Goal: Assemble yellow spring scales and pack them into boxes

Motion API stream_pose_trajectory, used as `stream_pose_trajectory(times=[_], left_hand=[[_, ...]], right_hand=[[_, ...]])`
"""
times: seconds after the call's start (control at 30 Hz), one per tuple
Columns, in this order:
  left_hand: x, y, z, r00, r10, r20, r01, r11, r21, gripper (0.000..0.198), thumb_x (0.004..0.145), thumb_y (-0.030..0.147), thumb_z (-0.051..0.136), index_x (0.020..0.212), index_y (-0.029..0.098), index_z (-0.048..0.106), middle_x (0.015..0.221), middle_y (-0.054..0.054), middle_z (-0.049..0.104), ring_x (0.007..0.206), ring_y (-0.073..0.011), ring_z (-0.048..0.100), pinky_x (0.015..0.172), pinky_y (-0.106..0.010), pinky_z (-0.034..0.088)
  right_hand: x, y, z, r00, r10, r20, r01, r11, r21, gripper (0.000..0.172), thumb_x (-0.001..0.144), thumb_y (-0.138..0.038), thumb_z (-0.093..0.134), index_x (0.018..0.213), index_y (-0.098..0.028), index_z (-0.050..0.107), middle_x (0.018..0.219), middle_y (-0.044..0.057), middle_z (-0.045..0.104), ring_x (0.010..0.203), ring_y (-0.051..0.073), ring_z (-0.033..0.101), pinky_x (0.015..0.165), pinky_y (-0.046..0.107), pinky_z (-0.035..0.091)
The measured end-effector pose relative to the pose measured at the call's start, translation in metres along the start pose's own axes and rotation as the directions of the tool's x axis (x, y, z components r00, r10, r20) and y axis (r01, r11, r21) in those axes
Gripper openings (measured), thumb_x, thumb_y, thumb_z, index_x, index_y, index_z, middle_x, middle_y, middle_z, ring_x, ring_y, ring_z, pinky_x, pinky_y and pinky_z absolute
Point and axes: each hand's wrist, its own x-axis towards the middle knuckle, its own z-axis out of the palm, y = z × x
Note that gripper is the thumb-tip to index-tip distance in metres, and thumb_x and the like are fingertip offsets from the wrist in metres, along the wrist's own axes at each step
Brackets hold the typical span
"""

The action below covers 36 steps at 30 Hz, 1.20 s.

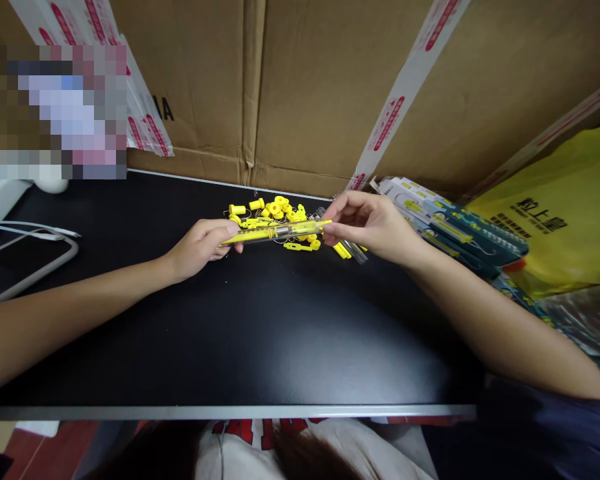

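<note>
A slim clear plastic tube [295, 230] with yellow parts and a small metal-looking piece inside is held nearly level above the black table. My left hand [203, 245] is closed around its left end. At the other end, the thumb and fingers of my right hand [373, 225] pinch the yellow tip. Behind the tube lies a loose pile of yellow plastic spools [275, 207] and fine wire-like pieces. A flat yellow part [300, 247] rests just below the tube, and clear tubes with yellow strips [347, 251] lie under my right hand.
Large taped cardboard boxes [305, 87] stand along the table's back edge. To the right are printed packages [445, 223] and a yellow plastic bag [570, 213]. A white device with cables [40, 230] sits at left. The table's front edge [230, 412] runs near my body.
</note>
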Motion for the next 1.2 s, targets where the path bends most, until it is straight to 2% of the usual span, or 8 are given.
stream_pose_trajectory(times=[0.5,0.6,0.67,0.8,0.87,0.93,1.03,1.2], left_hand=[[0.008,-0.005,-0.001,0.991,-0.068,-0.118,0.061,0.996,-0.064,0.051,0.091,0.051,0.045,0.058,0.014,0.058,0.044,0.003,0.035,0.038,-0.0045,0.024,0.036,-0.02,0.018],[0.008,-0.004,0.0,0.99,-0.072,-0.123,0.064,0.996,-0.07,0.051,0.091,0.05,0.044,0.057,0.015,0.057,0.044,0.003,0.033,0.037,-0.0046,0.024,0.036,-0.02,0.017],[0.008,-0.003,0.001,0.99,-0.071,-0.125,0.063,0.996,-0.066,0.051,0.092,0.05,0.043,0.057,0.015,0.056,0.043,0.004,0.031,0.037,-0.0048,0.023,0.036,-0.021,0.017],[0.007,-0.002,0.001,0.991,-0.068,-0.119,0.062,0.997,-0.051,0.051,0.092,0.049,0.042,0.058,0.015,0.057,0.042,0.005,0.028,0.037,-0.0051,0.022,0.036,-0.021,0.018],[0.007,-0.003,0.001,0.991,-0.065,-0.115,0.059,0.997,-0.05,0.051,0.092,0.049,0.041,0.058,0.015,0.057,0.043,0.005,0.029,0.037,-0.0052,0.023,0.036,-0.021,0.018],[0.007,-0.004,0.001,0.991,-0.063,-0.114,0.057,0.997,-0.051,0.05,0.092,0.048,0.042,0.058,0.015,0.056,0.043,0.005,0.03,0.037,-0.0051,0.023,0.036,-0.021,0.018],[0.007,-0.004,0.001,0.992,-0.058,-0.11,0.053,0.997,-0.05,0.05,0.093,0.048,0.041,0.058,0.015,0.056,0.043,0.004,0.031,0.037,-0.0049,0.023,0.036,-0.021,0.017],[0.008,-0.004,0.001,0.993,-0.052,-0.108,0.048,0.998,-0.044,0.05,0.093,0.048,0.041,0.058,0.014,0.057,0.044,0.005,0.03,0.037,-0.0048,0.024,0.036,-0.021,0.017]], right_hand=[[-0.003,0.003,0.011,0.996,-0.083,-0.015,0.085,0.99,0.109,0.035,0.082,-0.051,0.068,0.092,-0.02,0.055,0.069,-0.001,0.065,0.06,0.012,0.064,0.059,0.027,0.055],[0.001,0.016,0.006,0.995,-0.09,-0.034,0.09,0.996,0.004,0.033,0.092,-0.053,0.05,0.1,-0.021,0.055,0.077,0.002,0.065,0.071,0.014,0.065,0.064,0.028,0.055],[0.003,0.027,0.005,0.989,-0.138,-0.053,0.123,0.969,-0.215,0.03,0.096,-0.047,0.045,0.104,-0.021,0.056,0.085,0.004,0.065,0.078,0.016,0.063,0.067,0.03,0.053],[0.006,0.044,0.011,0.962,-0.244,0.126,0.254,0.619,-0.743,0.023,0.092,-0.031,0.051,0.108,-0.019,0.062,0.102,0.012,0.063,0.094,0.026,0.058,0.079,0.039,0.048],[0.006,0.049,0.016,0.949,-0.235,0.211,0.299,0.448,-0.842,0.028,0.093,-0.028,0.048,0.115,-0.019,0.063,0.105,0.015,0.063,0.096,0.029,0.055,0.082,0.042,0.045],[0.006,0.053,0.018,0.945,-0.23,0.233,0.306,0.374,-0.875,0.031,0.095,-0.027,0.045,0.118,-0.018,0.063,0.104,0.016,0.064,0.094,0.03,0.054,0.081,0.043,0.044],[0.008,0.059,0.018,0.943,-0.242,0.227,0.309,0.391,-0.867,0.03,0.096,-0.028,0.043,0.112,-0.018,0.066,0.105,0.015,0.066,0.094,0.029,0.055,0.082,0.041,0.045],[0.012,0.065,0.015,0.956,-0.249,0.157,0.273,0.554,-0.787,0.02,0.093,-0.025,0.05,0.101,-0.017,0.066,0.099,0.013,0.067,0.093,0.027,0.058,0.082,0.04,0.046]])
